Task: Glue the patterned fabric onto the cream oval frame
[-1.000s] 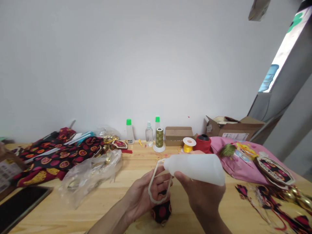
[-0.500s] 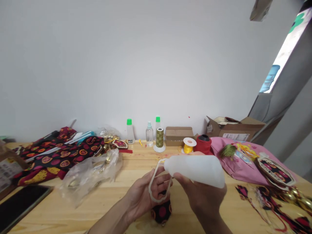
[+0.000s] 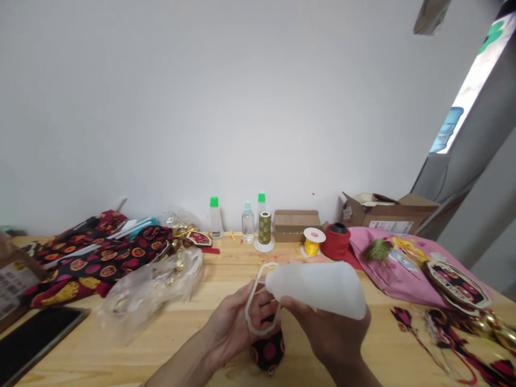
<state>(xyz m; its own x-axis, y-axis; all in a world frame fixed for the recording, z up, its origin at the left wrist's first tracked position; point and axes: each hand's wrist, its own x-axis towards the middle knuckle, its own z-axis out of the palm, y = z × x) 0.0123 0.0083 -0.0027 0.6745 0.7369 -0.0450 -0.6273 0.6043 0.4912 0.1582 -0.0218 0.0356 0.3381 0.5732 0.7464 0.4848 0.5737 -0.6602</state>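
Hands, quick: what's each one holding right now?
Left hand: closed on frame.
Right hand: closed on bottle, tip at the frame.

A plain white wall (image 3: 242,107) fills the view beyond both hands, bare and evenly lit. Under the left hand (image 3: 234,328) and the right hand (image 3: 334,333) runs a pale wooden table (image 3: 80,355) with visible grain, its far edge meeting the wall. Above and to the right of the right hand a grey slanted frame (image 3: 484,140) crosses the corner, and along it a narrow window (image 3: 471,80) glows with daylight. The light is soft, with only faint shadows on the table
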